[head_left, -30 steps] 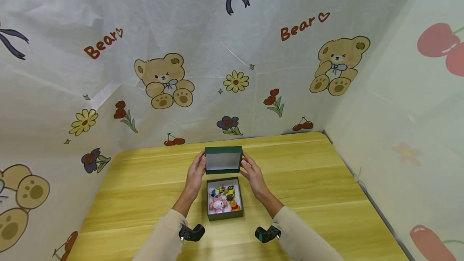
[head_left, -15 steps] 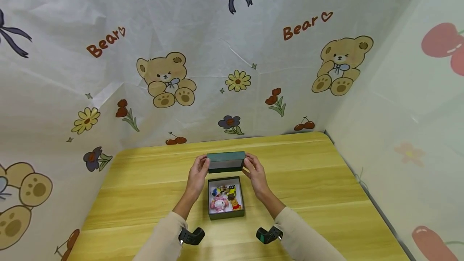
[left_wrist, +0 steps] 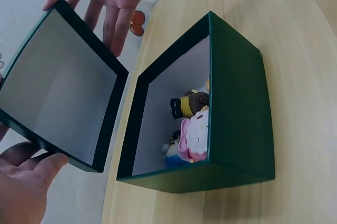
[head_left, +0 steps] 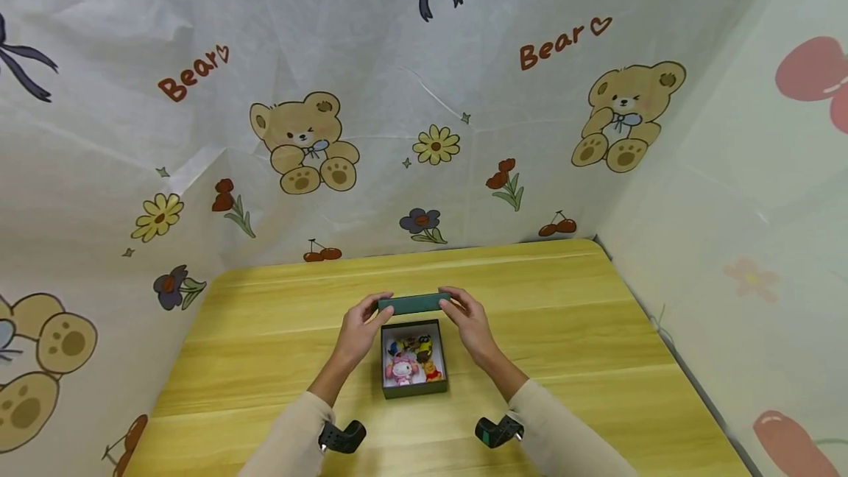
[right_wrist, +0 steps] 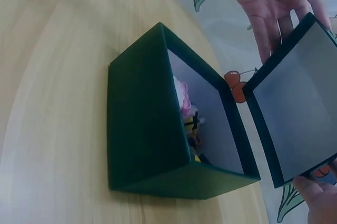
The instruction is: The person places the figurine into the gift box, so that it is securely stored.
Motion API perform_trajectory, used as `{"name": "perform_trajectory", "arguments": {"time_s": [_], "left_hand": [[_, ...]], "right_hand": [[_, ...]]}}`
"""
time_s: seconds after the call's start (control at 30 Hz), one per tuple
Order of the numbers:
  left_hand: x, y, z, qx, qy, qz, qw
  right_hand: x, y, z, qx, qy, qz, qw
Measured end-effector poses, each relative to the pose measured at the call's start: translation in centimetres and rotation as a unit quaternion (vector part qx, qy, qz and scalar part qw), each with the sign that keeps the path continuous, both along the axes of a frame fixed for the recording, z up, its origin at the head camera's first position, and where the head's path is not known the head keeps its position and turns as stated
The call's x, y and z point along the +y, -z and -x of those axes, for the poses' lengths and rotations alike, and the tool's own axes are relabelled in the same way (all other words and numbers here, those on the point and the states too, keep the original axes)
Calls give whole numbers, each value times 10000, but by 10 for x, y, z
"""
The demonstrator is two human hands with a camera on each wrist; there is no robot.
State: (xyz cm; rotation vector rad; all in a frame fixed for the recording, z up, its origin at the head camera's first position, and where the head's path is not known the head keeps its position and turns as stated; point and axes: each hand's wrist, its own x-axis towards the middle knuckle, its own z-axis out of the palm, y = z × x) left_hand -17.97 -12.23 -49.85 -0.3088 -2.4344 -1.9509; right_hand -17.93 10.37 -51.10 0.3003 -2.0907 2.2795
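Observation:
A dark green box (head_left: 414, 386) stands on the wooden table (head_left: 563, 330), with several small cartoon figures (head_left: 412, 361) inside it. Just behind and above its far rim, both hands hold the matching green lid (head_left: 414, 304), which shows edge-on in the head view. My left hand (head_left: 363, 321) grips the lid's left end and my right hand (head_left: 466, 317) grips its right end. The left wrist view shows the lid's grey inside (left_wrist: 58, 92) facing the box's open mouth (left_wrist: 174, 103). In the right wrist view the lid (right_wrist: 295, 113) hangs beside the box (right_wrist: 142, 129).
Printed bear-and-flower cloth (head_left: 424, 116) walls in the table at the back and on both sides. A black wrist camera mount (head_left: 341, 436) is on the left forearm and another (head_left: 498, 430) on the right. Bare wood surrounds the box.
The lid has tipped forward from showing its open inside to lying nearly level, and both hands have brought it down and closer to the box. The box has not moved.

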Motion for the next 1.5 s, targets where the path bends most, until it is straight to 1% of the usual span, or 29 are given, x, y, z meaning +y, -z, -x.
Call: {"name": "perform_trajectory", "arguments": {"time_s": [0.1, 0.23, 0.43, 0.5, 0.57, 0.67, 0.77, 0.83, 0.9, 1.03, 1.3, 1.5], "left_hand": [[-3, 0, -2, 15, 216, 4, 9998], [-4, -3, -9, -67, 438, 47, 9990], [-2, -24, -24, -35, 586, 307, 9978], [-2, -27, -28, -38, 586, 375, 9976], [-2, -21, -29, -29, 582, 466, 9972], [-4, -7, -28, 59, 521, 555, 9971], [-5, 5, -28, 251, 536, 599, 9965], [-6, 10, -28, 423, 575, 595, 9957], [-7, 13, -30, 601, 638, 611, 9943], [-7, 17, -34, 880, 700, 791, 9905], [-5, 24, -40, 1301, 588, 1364, 9803], [-4, 28, -43, 1548, 656, 1635, 9721]], "right_hand": [[4, 1, -2, 136, -180, -201, 9995], [10, 5, -4, 297, -479, -299, 9980], [16, 9, -6, 398, -830, -350, 9951], [18, 10, -7, 354, -930, -336, 9945], [19, 12, -9, 329, -1020, -370, 9935], [21, 15, -12, 283, -1112, -420, 9925], [22, 18, -14, 312, -1199, -451, 9913], [22, 20, -15, 368, -1260, -456, 9903], [22, 21, -16, 401, -1285, -502, 9896], [22, 24, -19, 411, -1281, -697, 9885], [20, 25, -24, 603, -1259, -1217, 9827], [18, 6, -35, 780, -1305, -1399, 9784]]}}
